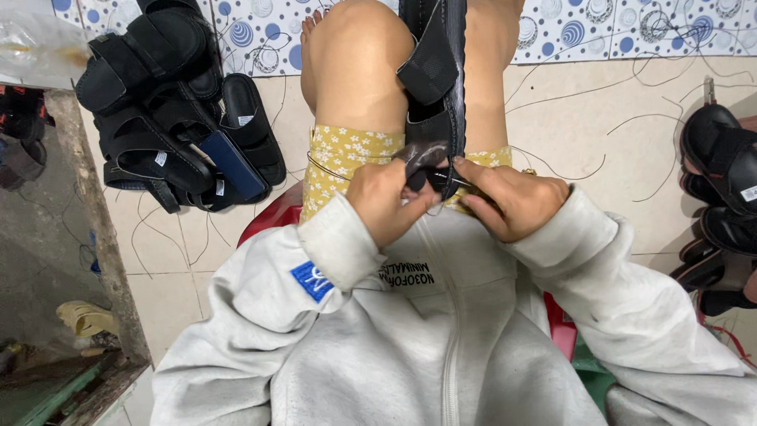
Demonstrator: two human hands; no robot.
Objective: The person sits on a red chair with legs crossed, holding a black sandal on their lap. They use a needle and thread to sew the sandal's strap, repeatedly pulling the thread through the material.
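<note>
I see my left hand (388,201) clenched around the heel end of a black sandal (436,87), which lies between my knees. My right hand (512,199) pinches the sandal's edge just beside the left.

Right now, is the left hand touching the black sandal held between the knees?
Touching. The head view shows the left hand with its fingers wrapped around the heel end of the black sandal, no gap visible.
</note>
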